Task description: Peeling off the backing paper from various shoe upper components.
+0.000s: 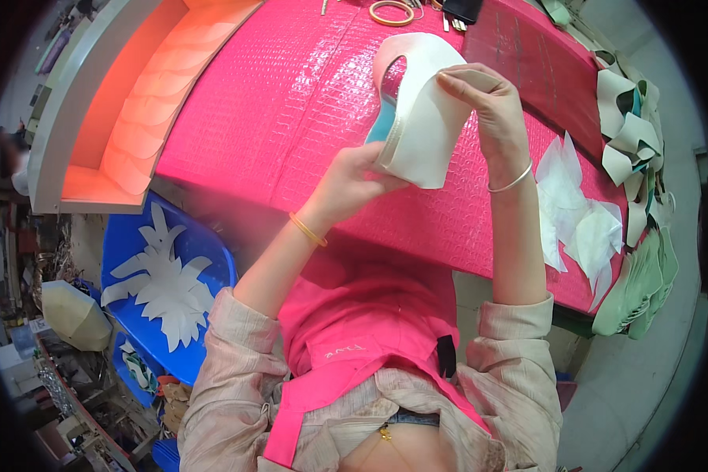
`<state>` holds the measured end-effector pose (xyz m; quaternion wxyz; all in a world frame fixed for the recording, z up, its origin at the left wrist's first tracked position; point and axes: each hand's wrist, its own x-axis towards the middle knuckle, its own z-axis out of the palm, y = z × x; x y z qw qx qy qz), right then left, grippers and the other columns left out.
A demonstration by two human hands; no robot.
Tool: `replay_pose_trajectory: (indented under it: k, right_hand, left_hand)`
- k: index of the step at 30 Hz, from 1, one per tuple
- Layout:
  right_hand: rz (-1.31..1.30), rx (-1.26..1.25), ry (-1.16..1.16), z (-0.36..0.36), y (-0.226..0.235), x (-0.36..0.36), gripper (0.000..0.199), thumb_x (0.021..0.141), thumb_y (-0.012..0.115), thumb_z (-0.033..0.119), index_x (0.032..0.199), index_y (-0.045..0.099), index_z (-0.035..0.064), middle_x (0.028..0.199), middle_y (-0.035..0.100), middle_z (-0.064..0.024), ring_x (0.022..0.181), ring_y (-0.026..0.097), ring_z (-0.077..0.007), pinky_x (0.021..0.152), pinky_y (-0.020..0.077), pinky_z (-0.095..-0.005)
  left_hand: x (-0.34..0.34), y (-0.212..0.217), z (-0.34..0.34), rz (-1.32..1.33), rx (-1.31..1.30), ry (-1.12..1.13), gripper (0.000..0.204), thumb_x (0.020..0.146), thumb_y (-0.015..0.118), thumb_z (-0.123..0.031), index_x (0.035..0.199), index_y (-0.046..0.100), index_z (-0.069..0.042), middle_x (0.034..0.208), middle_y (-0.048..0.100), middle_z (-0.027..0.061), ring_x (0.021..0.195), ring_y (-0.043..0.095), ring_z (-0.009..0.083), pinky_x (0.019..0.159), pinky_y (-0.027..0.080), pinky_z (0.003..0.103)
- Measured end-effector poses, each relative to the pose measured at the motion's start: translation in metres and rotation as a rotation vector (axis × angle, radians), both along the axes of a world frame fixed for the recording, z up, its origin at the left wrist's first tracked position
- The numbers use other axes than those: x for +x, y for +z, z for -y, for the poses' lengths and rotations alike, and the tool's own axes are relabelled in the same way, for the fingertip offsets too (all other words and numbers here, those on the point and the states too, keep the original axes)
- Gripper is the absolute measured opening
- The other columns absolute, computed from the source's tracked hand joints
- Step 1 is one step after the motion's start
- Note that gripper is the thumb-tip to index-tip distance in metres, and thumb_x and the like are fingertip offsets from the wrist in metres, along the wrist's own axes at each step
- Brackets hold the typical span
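Between my two hands, above the pink-covered table [291,118], is a cream shoe upper [429,145] with a curved opening and a blue-green lining. My left hand [355,182] is closed on its lower left corner, beside a stitched edge. At the piece's upper right, my right hand [492,106] pinches the folded-over edge between thumb and fingers. Part of the upper is hidden behind the fingers of both hands.
An orange-lit box [94,98] with overlapping flat pieces stands at the left. Below it, a blue chair [165,299] holds white cut pieces [169,283]. Thin white sheets [578,224], a dark red mat [535,71], cream uppers [629,130] and pale green pieces [641,287] lie right.
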<state>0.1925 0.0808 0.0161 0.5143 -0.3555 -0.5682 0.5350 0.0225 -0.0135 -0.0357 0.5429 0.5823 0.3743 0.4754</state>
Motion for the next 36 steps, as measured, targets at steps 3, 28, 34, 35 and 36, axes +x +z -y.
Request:
replay_pose_trajectory:
  k: [3,28,34,35,36]
  right_hand:
    - [0.032,-0.045,0.010,0.001,-0.014,-0.002,0.015,0.067,0.070,0.009,0.078,0.065,0.0017,0.073,0.063,-0.0043,0.068,0.056,-0.0109,0.065,0.0430,-0.0231]
    - [-0.005,-0.200,0.101,0.047,-0.050,-0.012,0.040,0.071,0.069,0.022,0.102,0.055,-0.0003,0.093,0.059,-0.0074,0.083,0.055,-0.0117,0.070,0.0435,-0.0238]
    - [-0.127,-0.183,-0.303,0.006,-0.040,-0.013,0.025,0.073,0.068,0.026,0.075,0.061,0.0022,0.066,0.059,-0.0019,0.054,0.054,-0.0075,0.049,0.0418,-0.0208]
    - [-0.161,-0.221,-0.380,0.003,-0.039,-0.013,0.028,0.073,0.068,0.030,0.071,0.061,0.0031,0.063,0.058,-0.0011,0.051,0.052,-0.0067,0.046,0.0403,-0.0205]
    - [-0.160,-0.221,-0.376,0.001,-0.038,-0.015,0.028,0.073,0.068,0.030,0.071,0.061,0.0031,0.063,0.058,-0.0011,0.051,0.052,-0.0067,0.046,0.0403,-0.0205]
  left_hand:
    - [-0.004,0.001,0.007,-0.061,0.052,-0.010,0.023,0.074,0.063,-0.009,0.095,0.058,0.000,0.088,0.061,0.0040,0.083,0.055,0.0082,0.075,0.044,0.024]
    - [0.011,0.000,0.014,0.335,-0.255,0.065,0.047,0.075,0.061,-0.005,0.117,0.041,0.002,0.103,0.054,0.0074,0.092,0.052,0.0122,0.080,0.042,0.027]
    - [0.015,-0.013,0.032,0.030,-0.258,0.224,0.017,0.078,0.058,-0.003,0.092,0.058,0.007,0.084,0.062,0.0066,0.075,0.057,0.0090,0.071,0.045,0.021]
    - [0.019,-0.012,0.033,0.074,-0.241,0.273,0.017,0.078,0.060,-0.008,0.088,0.059,0.006,0.080,0.061,0.0039,0.071,0.054,0.0065,0.064,0.043,0.020]
    - [0.020,-0.010,0.034,0.118,-0.224,0.321,0.018,0.077,0.062,-0.012,0.083,0.061,0.005,0.076,0.061,0.0011,0.067,0.052,0.0041,0.058,0.042,0.019]
